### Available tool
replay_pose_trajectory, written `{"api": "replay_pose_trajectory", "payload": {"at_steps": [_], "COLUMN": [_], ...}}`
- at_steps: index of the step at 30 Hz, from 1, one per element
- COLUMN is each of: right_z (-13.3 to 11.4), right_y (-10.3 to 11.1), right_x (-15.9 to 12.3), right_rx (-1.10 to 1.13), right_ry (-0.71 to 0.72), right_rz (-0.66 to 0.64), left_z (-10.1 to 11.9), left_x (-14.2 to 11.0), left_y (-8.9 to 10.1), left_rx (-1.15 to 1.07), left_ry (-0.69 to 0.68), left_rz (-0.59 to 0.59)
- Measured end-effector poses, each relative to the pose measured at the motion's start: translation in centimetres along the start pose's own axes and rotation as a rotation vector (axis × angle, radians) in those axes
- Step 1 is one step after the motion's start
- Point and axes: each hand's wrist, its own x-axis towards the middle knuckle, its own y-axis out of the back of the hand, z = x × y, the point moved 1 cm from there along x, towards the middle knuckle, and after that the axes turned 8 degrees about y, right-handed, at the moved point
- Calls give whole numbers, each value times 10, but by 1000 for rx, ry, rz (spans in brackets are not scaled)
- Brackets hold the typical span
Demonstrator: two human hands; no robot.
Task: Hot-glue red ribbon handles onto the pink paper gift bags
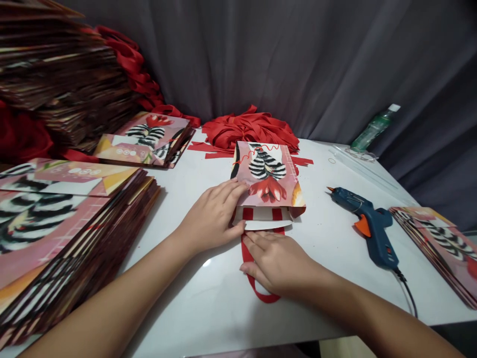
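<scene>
A printed paper bag (pixel 270 171) with zebra stripes and a red flower lies flat on the table, its mouth parted towards me. A red ribbon handle (pixel 265 297) loops out of the mouth. My left hand (pixel 214 214) rests against the bag's left edge, fingers stretched and thumb near the mouth. Just below the mouth, my right hand (pixel 278 261) lies flat on the ribbon and the bag's lower flap, its thumb apart. What is under the right palm is hidden. A loose red thread (pixel 257 151) lies across the bag.
A blue glue gun (pixel 367 226) lies on the white table (pixel 320 298), its cord running towards me. Stacked bags stand left (pixel 74 214) and right (pixel 443 238). Behind are a ribbon pile (pixel 249 130), clear glue sticks (pixel 367 169), a green bottle (pixel 374 130) and a grey curtain (pixel 261 54).
</scene>
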Motion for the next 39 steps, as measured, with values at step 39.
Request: {"api": "replay_pose_trajectory", "payload": {"at_steps": [39], "right_z": [15], "right_y": [18], "right_x": [-33], "right_rx": [-146], "right_ry": [-270], "right_rz": [291], "left_z": [0], "left_x": [-1], "left_y": [12], "left_rx": [-55], "left_ry": [-92], "left_rz": [-109]}}
